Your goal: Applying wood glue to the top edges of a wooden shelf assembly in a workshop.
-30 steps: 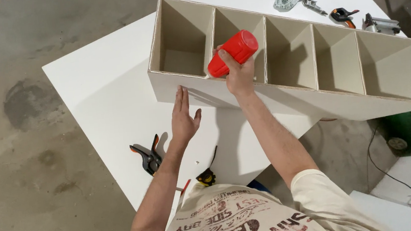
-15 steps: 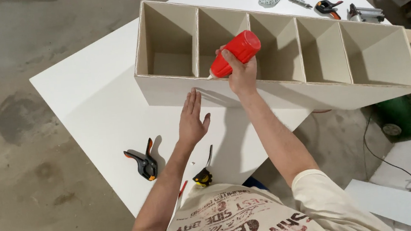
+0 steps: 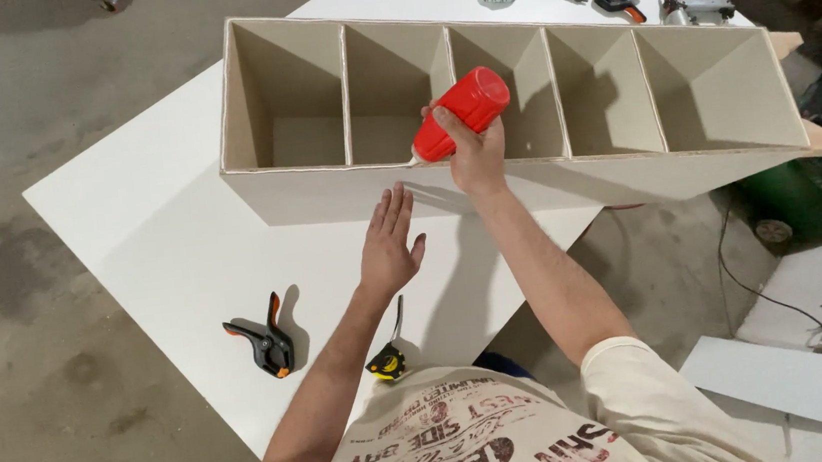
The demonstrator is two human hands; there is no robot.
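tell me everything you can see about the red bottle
The red bottle looks like ribbed plastic, a round squeeze bottle with a pale nozzle at its lower end. It is tipped nozzle-down and to the left, its tip at the top front edge of the long shelf box, near the divider between the second and third compartments. The right hand grips it around the lower body from below; the flat base points up and to the right. Nothing else touches it. Its contents cannot be seen.
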